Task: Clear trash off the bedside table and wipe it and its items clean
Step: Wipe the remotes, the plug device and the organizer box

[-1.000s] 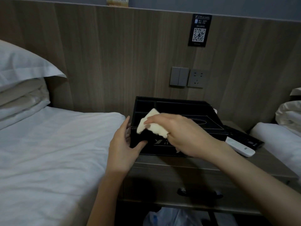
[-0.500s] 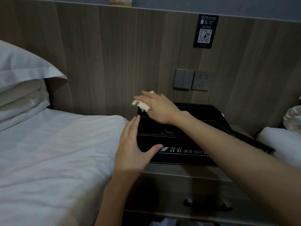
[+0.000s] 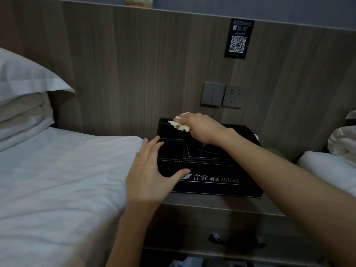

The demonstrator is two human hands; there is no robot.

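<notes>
**Cloth point(image 3: 180, 124) sits at the far left corner of the box**

The black box point(image 3: 212, 182) stands on the worktop point(image 3: 221, 204), just beside the bed point(image 3: 57, 180). Its long front side, with the hotel name on it, faces the person. Small pockets are on its left part, and a bigger flat part is on its right.

The right hand point(image 3: 202, 130) reaches over the box to the far left corner. Its fingers are curled round the pale cloth and press it on the back rim. The left hand point(image 3: 152, 174) is nearer to the person. Its fingers are straight and lie against the near left corner of the box, with the thumb on the front side. It holds nothing. It looks like it keeps the box from sliding.

Most of the box lies to the right of the cloth and closer to the person. So I think the next wipe has to go right along the back rim, or come back toward the front. The right hand is the one to do it.
</notes>
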